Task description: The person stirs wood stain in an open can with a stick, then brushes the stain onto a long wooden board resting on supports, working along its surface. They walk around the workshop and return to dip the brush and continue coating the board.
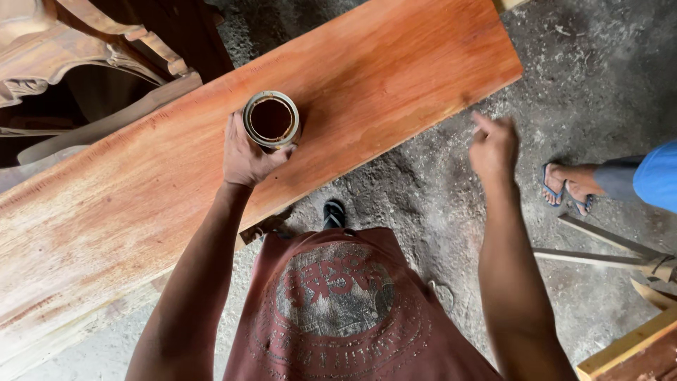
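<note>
My left hand (245, 156) grips a small round tin (271, 118) of dark reddish-brown liquid, held just above or on a long reddish wooden plank (395, 63). The tin's top is open. The plank's right part looks wetter and darker red; its left part is paler and streaked. My right hand (493, 144) hovers off the plank's near edge over the ground, fingers loosely curled with the forefinger stretched toward the plank, holding nothing that I can see.
Carved wooden furniture (77, 49) stands at the upper left behind the plank. Another person's sandalled foot (568, 185) and blue-clad leg (656, 180) are at the right. Loose wooden strips (599, 247) and a board (627, 349) lie lower right on the dusty concrete floor.
</note>
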### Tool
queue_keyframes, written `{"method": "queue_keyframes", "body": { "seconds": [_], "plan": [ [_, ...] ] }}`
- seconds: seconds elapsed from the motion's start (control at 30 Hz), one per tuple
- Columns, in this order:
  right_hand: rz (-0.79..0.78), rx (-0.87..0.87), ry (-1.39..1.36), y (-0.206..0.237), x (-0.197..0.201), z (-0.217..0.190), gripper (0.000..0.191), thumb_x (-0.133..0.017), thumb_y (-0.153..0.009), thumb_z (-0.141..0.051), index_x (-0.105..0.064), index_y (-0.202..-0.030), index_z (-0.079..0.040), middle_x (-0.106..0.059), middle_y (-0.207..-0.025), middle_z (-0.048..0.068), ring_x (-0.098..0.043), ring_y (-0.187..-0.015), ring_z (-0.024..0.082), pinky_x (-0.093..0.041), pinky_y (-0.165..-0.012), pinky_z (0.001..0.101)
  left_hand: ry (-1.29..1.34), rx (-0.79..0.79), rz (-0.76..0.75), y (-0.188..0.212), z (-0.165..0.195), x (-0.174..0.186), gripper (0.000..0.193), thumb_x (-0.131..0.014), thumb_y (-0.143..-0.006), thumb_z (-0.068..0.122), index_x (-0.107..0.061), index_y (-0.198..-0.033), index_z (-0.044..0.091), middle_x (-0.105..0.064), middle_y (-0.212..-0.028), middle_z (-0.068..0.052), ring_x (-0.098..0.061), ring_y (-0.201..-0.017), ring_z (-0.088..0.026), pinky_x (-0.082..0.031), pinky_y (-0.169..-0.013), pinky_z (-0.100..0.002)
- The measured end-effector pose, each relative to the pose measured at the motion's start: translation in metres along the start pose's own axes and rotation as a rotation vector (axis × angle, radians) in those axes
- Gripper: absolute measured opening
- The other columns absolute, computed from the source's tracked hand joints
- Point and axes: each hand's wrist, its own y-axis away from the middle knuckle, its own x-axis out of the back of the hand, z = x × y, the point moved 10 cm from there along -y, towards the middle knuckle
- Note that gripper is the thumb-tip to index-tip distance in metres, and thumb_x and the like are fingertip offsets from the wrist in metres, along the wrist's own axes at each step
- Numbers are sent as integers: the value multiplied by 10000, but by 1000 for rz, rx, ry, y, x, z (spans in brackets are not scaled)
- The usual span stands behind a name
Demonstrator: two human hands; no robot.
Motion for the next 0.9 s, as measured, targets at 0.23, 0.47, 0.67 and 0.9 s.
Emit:
{"method": "queue_keyframes", "body": {
  "seconds": [0.23, 0.47, 0.67, 0.9],
  "plan": [
    [32, 74, -6, 10, -13, 1, 407, -665, -911, 58, -740, -1286, -80, -603, -1030, 134, -610, -928, 257, -539, -754, 340, 23, 21, -6, -1, -2, -1, 845, -856, -756, 493, -513, -1344, -8, -555, -1242, -178, -539, -1174, -368, -454, -1049, -487],
    [98, 118, -22, -16, 17, 6, 429, -716, -929, 87, -775, -1300, -121, -618, -988, 92, -596, -943, 254, -515, -806, 369, -11, 11, 42, -1, 1, 5, 881, -873, -776, 530, -490, -1331, -37, -532, -1231, -199, -527, -1169, -388, -450, -1049, -499],
    [-86, 44, -221, 30, -42, -45, 364, -667, -912, 54, -736, -1231, -107, -574, -1043, 33, -558, -882, 151, -546, -691, 304, 4, -22, 24, -3, 4, 3, 825, -857, -770, 463, -518, -1341, -26, -552, -1249, -189, -538, -1172, -380, -461, -1053, -485],
    [33, -267, -630, -15, -17, 14, 116, -656, -1039, -51, -667, -1144, -4, -537, -1045, 49, -504, -841, 160, -453, -646, 315, -31, -20, 21, -1, 2, 1, 832, -873, -759, 478, -523, -1324, -22, -545, -1214, -193, -530, -1137, -384, -456, -1030, -495]
  ]
}}
